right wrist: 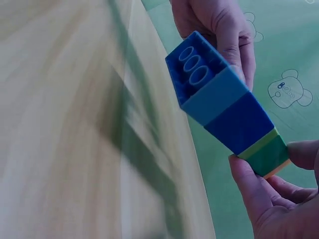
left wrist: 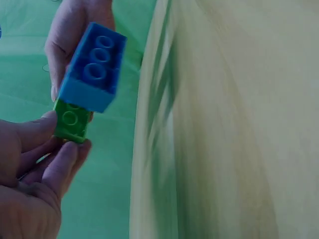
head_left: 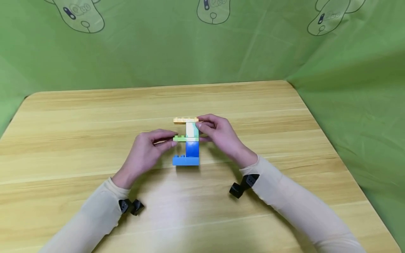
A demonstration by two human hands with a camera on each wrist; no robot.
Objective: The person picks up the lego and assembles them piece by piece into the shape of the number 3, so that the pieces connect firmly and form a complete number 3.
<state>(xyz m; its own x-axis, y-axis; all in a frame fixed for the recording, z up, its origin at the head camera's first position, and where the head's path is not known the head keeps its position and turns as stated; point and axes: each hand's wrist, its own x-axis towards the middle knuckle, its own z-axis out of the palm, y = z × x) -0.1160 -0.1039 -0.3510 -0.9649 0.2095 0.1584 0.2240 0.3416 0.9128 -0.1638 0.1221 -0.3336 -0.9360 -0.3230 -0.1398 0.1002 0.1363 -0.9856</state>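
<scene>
tower: small block tower [head_left: 186,144] at desk [head_left: 95,140] centre, blue base, green plate, pale block, orange plate on top
left hand: left hand [head_left: 146,149] at 9 o'clock of tower, fingers pinch green plate [head_left: 179,138]
right hand: right hand [head_left: 219,135] at 3 o'clock, fingers grip pale block [head_left: 191,129] near top
backdrop: green cloth [head_left: 348,88] behind desk

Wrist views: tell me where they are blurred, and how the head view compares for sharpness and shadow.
Left wrist view: the wooden table smears into streaks, while the light-blue base brick stays fairly sharp. Right wrist view: the table is streaked again, the stacked brick tower crisp. Head view: sharp and evenly lit, with soft shadows beneath the left hand and right hand.
</scene>
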